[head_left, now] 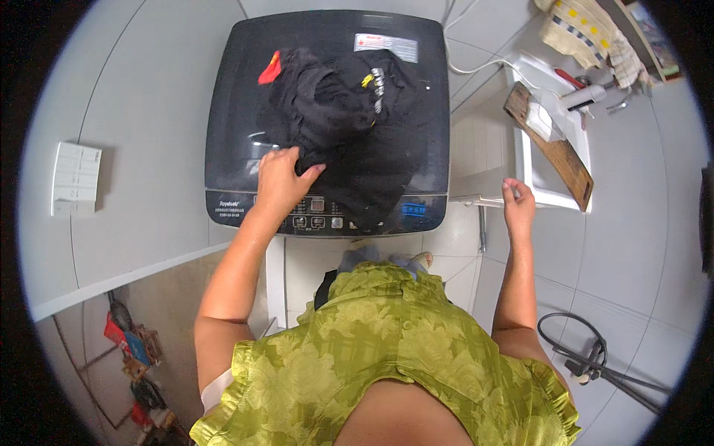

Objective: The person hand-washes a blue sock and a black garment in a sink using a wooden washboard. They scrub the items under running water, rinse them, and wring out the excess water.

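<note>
A top-loading washing machine (240, 139) stands before me with its dark lid down. On the lid lies a crumpled black garment (340, 106) with white print and a small yellow mark. Its lower part drapes over the control panel (318, 214) along the front edge. A red piece of cloth (270, 69) pokes out at its upper left. My left hand (285, 177) is over the front of the lid, thumb and fingers apart, at the garment's lower left edge; contact is unclear. Off to the right of the machine, my right hand (518, 206) hangs half curled, with nothing visible in it.
On the right, a white sink (524, 150) has a long wooden board (563, 161) across it. Towels (583, 39) hang above. A black cable (599, 357) is at lower right. A white box (76, 178) is on the left wall. White cord (468, 71) runs behind the machine.
</note>
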### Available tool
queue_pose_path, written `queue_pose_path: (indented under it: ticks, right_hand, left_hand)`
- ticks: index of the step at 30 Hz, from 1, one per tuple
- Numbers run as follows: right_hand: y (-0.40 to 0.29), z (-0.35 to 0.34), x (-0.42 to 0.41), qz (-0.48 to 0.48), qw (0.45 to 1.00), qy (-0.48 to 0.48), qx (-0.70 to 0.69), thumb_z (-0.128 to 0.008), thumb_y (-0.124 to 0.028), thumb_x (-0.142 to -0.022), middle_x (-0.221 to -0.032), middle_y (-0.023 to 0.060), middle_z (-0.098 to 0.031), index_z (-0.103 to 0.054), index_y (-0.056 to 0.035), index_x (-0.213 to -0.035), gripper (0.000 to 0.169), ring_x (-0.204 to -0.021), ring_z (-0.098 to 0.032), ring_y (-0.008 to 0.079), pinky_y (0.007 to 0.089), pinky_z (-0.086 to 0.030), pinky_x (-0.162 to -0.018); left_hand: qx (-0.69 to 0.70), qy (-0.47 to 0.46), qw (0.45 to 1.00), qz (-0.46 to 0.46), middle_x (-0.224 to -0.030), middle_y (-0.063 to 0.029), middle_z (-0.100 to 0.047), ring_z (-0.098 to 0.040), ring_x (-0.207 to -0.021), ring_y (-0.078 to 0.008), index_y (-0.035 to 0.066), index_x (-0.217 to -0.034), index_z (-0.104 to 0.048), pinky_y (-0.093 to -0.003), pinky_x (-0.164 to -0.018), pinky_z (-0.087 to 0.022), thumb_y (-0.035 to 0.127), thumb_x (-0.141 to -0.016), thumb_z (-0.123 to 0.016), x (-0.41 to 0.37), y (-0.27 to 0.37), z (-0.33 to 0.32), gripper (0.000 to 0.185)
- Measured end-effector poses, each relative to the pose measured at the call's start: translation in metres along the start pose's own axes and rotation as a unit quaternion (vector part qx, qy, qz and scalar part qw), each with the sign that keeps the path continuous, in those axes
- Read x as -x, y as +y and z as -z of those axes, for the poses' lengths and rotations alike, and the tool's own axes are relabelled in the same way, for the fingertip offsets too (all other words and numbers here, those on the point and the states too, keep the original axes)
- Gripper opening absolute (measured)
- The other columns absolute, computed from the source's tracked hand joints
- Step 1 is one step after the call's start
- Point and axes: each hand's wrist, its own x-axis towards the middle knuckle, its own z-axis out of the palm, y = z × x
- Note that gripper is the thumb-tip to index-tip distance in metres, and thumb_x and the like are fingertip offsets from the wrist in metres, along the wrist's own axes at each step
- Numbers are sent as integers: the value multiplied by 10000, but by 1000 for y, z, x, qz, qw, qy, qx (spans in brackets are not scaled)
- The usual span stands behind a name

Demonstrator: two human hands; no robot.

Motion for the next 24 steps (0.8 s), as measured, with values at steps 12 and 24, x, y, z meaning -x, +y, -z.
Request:
queue_pose_path:
  ticks: [12, 24]
  right_hand:
    - [80, 76, 29, -56, 988, 47, 137, -673, -196, -781, -968, 198, -639, -676, -53, -955, 226, -918, -576, 348, 400, -454, -814]
    - [169, 126, -96, -138, 982, -76, -102, -576, -296, -897, -671, 122, -632, -621, 7, -1017, 328, -556, -580, 209, 303, -466, -516]
  left_hand:
    - [206, 141, 943, 220, -1225, -368, -396, -413, -1200, -425, -176, -1252, -226, -401, -1032, -316, 465, -646, -811, -39, 52, -28, 1058]
    - [293, 252, 872, 301, -1086, -178, -610, -587, -947, -238, -79, -1109, -537, -309, -864, -438, 220, -698, -770, -51, 85, -49, 559]
